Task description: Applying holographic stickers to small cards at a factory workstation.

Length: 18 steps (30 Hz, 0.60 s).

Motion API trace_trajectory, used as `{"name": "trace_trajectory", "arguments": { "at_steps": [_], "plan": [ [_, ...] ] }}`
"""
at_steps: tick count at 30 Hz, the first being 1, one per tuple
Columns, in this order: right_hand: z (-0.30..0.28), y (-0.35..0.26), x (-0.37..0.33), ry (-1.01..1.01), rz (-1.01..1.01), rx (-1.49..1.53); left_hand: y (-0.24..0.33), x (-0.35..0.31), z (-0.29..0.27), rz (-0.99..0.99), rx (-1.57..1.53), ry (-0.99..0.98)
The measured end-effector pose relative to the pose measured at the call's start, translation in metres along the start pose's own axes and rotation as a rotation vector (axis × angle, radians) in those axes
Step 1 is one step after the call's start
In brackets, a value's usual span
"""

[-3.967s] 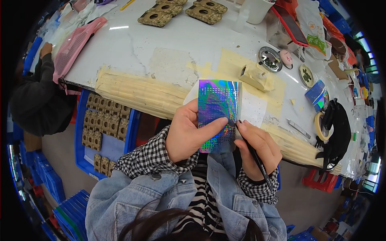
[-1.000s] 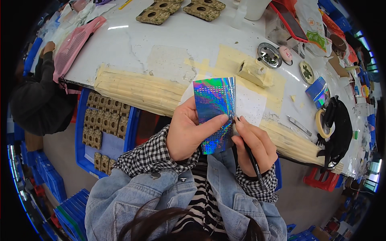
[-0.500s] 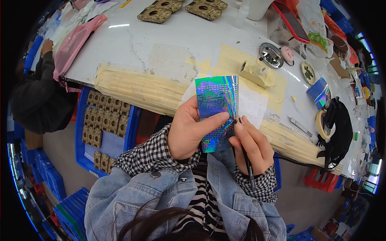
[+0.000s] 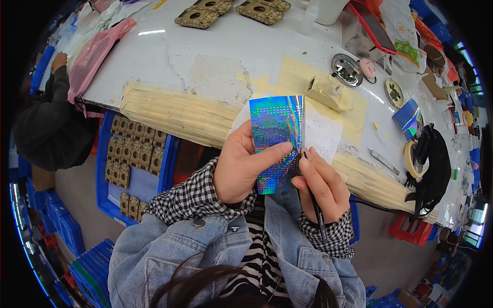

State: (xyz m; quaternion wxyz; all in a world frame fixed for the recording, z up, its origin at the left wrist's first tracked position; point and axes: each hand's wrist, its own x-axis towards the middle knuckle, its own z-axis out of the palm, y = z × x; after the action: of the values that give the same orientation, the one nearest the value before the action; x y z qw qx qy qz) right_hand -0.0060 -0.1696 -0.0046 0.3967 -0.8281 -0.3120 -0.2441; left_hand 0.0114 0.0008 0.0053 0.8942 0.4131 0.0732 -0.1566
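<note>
A shiny holographic sheet with rows of small dots is held upright above the table's front edge. My left hand grips it from the left, thumb pressed on its face near the right edge. In my right hand are slim black tweezers, pinched between thumb and fingers. Their tip meets the sheet's right edge beside my left thumb; the exact contact is too small to make out. Behind the sheet lies white paper with tiny dark specks.
Camouflage-patterned cases lie at the far side. A blue tray of similar cases sits lower left. Right of my hands are a steel dish, a taped block, a metal blade-like tool and a tape roll. Another person's sleeve is at left.
The sheet has tilted slightly, so its reflections have shifted from purple toward blue and green. Both hands keep nearly the same place and grip.
</note>
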Motion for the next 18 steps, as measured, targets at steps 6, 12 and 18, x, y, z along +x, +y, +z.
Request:
{"name": "trace_trajectory", "arguments": {
  "at_steps": [6, 12, 18],
  "plan": [
    [-0.0011, 0.0011, 0.0009, -0.024, -0.005, 0.0, 0.0001, 0.0007, 0.0001, -0.004, 0.013, 0.006],
    [-0.0005, 0.0026, 0.0017, -0.024, -0.015, 0.005, 0.0006, 0.001, 0.0007, -0.006, 0.007, -0.001],
    [0.0003, 0.0026, 0.0029, -0.013, -0.014, 0.007, 0.0006, 0.0017, 0.0002, 0.003, 0.019, -0.011]
  ]
}}
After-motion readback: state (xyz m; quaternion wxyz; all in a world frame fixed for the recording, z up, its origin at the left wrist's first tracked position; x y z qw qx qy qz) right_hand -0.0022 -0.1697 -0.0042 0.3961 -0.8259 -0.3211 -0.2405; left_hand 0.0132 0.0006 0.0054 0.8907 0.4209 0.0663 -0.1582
